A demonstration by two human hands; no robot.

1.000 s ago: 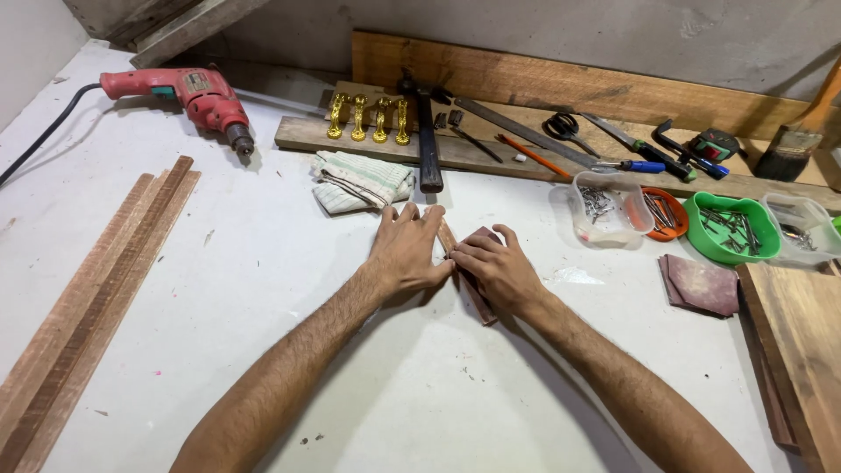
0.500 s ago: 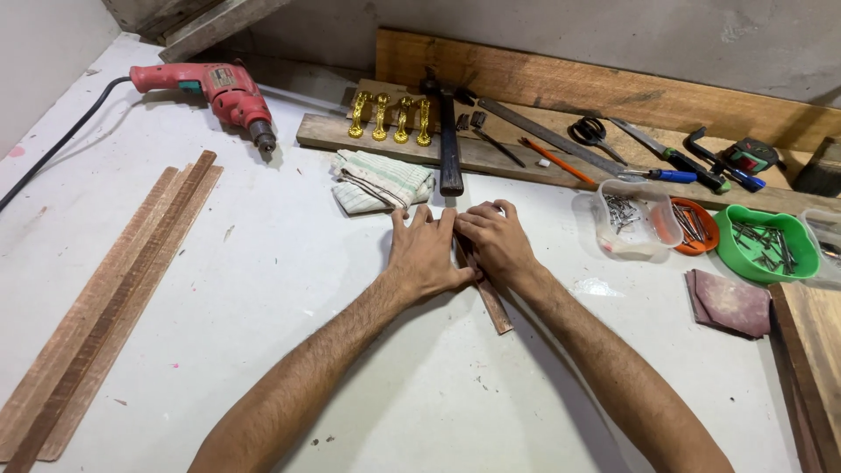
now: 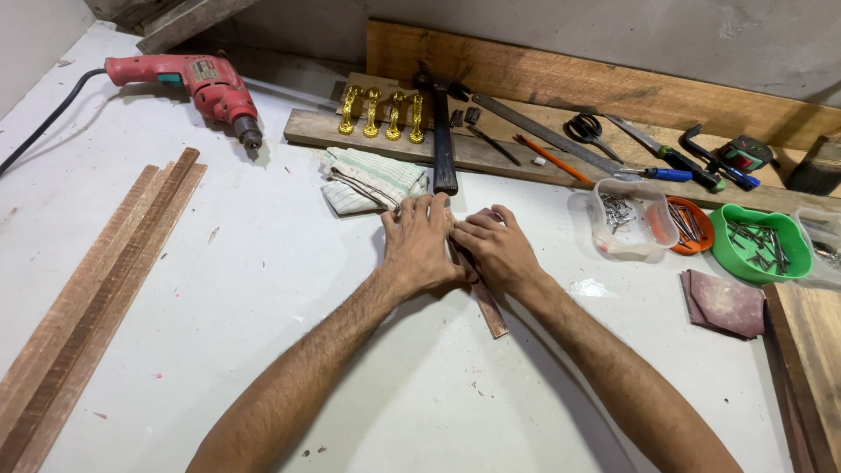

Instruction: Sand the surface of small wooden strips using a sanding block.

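Observation:
A thin dark wooden strip (image 3: 488, 308) lies on the white table, running from the hammer toward me. My left hand (image 3: 422, 243) rests flat on its left side with fingers together, pinning it. My right hand (image 3: 494, 250) presses a folded piece of reddish-brown sandpaper (image 3: 487, 215) onto the strip's upper part. Both hands touch each other over the strip, and most of the sandpaper is hidden under my fingers.
Several long wood strips (image 3: 96, 289) lie at the left. A red drill (image 3: 197, 83), folded cloth (image 3: 368, 180), hammer (image 3: 442, 140), gold handles (image 3: 381, 114), scissors, saw and screwdrivers sit on the back plank. Tubs of nails (image 3: 626, 215) and screws (image 3: 758, 241), spare sandpaper (image 3: 723, 302) and a board (image 3: 810, 350) stand at right.
My right hand slid the sandpaper up the strip toward the hammer, then back down a little. My left hand stayed pressed on the strip. The camera shifted slightly.

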